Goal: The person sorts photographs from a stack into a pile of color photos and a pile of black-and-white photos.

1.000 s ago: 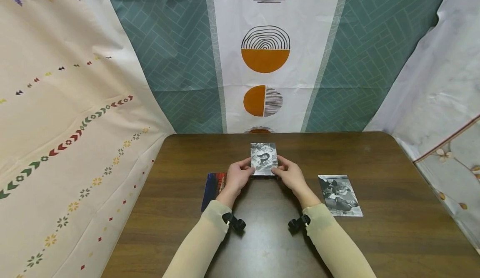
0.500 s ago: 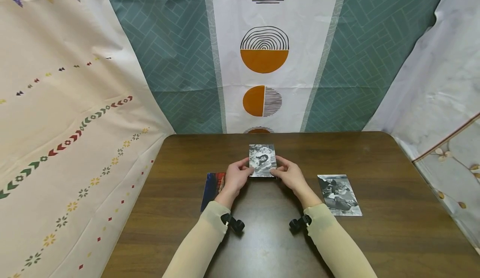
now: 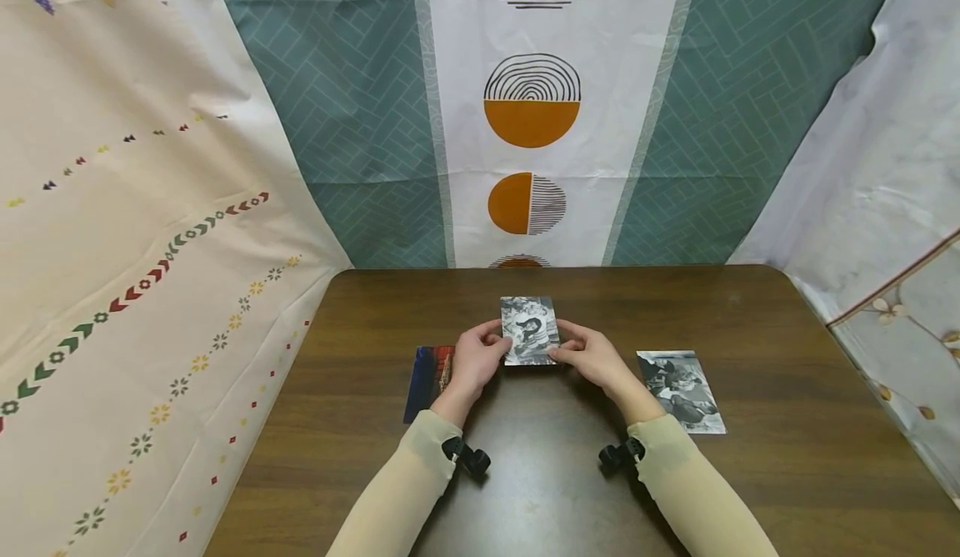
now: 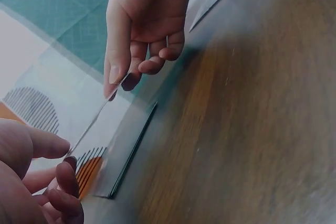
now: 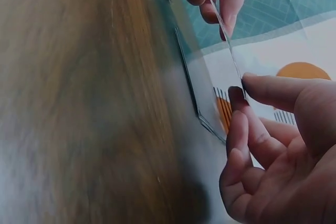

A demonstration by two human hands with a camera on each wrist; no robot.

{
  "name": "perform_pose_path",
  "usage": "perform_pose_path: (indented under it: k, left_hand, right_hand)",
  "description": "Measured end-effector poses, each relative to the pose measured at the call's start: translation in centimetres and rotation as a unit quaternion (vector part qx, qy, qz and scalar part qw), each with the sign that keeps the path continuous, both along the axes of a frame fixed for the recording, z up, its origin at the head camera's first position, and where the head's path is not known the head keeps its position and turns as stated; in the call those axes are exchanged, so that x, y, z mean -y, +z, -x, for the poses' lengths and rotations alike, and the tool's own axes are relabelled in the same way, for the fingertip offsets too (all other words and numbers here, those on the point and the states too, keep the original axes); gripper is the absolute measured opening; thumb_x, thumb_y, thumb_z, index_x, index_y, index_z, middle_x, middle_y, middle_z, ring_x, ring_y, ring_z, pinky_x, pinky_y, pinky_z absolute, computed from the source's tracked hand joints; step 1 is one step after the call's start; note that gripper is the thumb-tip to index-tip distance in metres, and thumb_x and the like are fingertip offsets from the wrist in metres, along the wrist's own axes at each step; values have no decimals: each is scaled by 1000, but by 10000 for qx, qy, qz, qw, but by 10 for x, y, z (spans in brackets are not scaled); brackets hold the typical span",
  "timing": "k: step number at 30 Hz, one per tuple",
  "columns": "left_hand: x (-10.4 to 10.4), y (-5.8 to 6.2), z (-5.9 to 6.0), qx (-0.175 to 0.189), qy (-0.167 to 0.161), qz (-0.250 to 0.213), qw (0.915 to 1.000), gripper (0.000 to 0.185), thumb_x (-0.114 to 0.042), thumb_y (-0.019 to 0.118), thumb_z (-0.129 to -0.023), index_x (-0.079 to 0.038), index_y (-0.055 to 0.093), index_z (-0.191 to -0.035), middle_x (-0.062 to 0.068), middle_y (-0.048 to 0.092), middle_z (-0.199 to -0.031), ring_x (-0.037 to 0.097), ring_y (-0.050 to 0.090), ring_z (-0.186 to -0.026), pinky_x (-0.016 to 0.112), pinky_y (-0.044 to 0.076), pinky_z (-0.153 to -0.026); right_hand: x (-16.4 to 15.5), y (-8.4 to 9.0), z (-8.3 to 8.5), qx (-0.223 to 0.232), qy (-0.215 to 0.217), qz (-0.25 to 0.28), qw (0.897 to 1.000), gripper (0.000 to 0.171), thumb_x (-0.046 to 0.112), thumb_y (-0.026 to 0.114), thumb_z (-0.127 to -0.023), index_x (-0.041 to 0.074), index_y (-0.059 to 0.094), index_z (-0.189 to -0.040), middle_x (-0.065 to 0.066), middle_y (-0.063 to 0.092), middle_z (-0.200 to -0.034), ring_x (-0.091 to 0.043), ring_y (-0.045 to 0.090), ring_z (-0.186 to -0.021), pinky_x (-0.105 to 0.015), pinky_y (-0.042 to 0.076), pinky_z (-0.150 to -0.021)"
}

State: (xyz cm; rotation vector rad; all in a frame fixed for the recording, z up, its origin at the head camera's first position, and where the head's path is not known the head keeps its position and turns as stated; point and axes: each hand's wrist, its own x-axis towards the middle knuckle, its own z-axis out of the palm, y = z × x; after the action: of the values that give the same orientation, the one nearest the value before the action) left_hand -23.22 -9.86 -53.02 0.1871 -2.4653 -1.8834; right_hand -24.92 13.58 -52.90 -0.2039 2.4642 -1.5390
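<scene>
Photo [image 3: 530, 331] above the table [image 3: 532, 499], between card [image 3: 426, 380] on left and print [image 3: 681, 392] on right.

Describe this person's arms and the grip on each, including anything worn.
The left sleeve and right sleeve are long, plain and pale yellow. A small black device sits at each wrist. The left grip and right grip are bare, without gloves; no cables show.

Plain pale-yellow left sleeve [image 3: 397, 482] and matching right sleeve [image 3: 705, 482]; black, knobbed left wrist camera [image 3: 474, 462] and right wrist camera [image 3: 613, 459].
</scene>
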Motion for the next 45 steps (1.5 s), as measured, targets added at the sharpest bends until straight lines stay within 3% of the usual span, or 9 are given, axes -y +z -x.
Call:
perform_pose_path:
  k: [5,10,22,30,37,45]
  left_hand:
    - [-9,-1,-6,-30,-249,-102,9996,44,-12,77,-95,-3,71,-137,1,69,-87,13,60,-73,31,49,-73]
    - [-21,-5,-11,-23,-560,-60,9984,51,-11,79,-92,-1,69,-140,0,71,-83,10,57,-58,28,48,-61]
    - [-54,-5,-20,464,-1143,57,9924,64,-13,83,-93,-6,60,-152,-2,75,-76,14,57,-50,25,43,-48]
    - [-83,-1,-25,407,-1319,17,9904,67,-12,86,-90,-4,60,-151,-4,74,-72,10,55,-48,23,43,-49]
    - [-110,-2,-30,619,-1376,-10,9885,73,-12,89,-87,-5,58,-153,-7,72,-69,10,54,-47,23,41,-47]
    - [-140,-1,-38,638,-1559,193,9855,74,-14,90,-87,-7,58,-154,-8,70,-67,9,55,-47,24,46,-53]
  right_hand:
    - [-16,2,-7,-105,118,-185,9997,66,26,77,-100,3,53,-157,-5,79,-100,-17,68,-92,-36,47,-81]
    - [-36,4,-14,-44,83,-251,9996,58,25,75,-102,2,57,-153,-8,78,-109,-20,68,-98,-37,50,-80]
    - [-77,15,-24,-77,192,-737,9971,56,26,74,-103,-2,59,-149,-11,79,-105,-28,71,-101,-42,53,-83]
    - [-111,14,-33,297,265,-699,9968,62,30,75,-103,-2,55,-153,-10,78,-106,-27,69,-102,-41,52,-77]
    - [-141,18,-41,360,343,-816,9954,68,31,76,-102,-4,51,-155,-9,79,-107,-30,70,-111,-57,52,-97]
    - [-173,24,-50,544,416,-962,9930,71,31,76,-101,-3,49,-157,-8,78,-106,-24,69,-104,-43,53,-87]
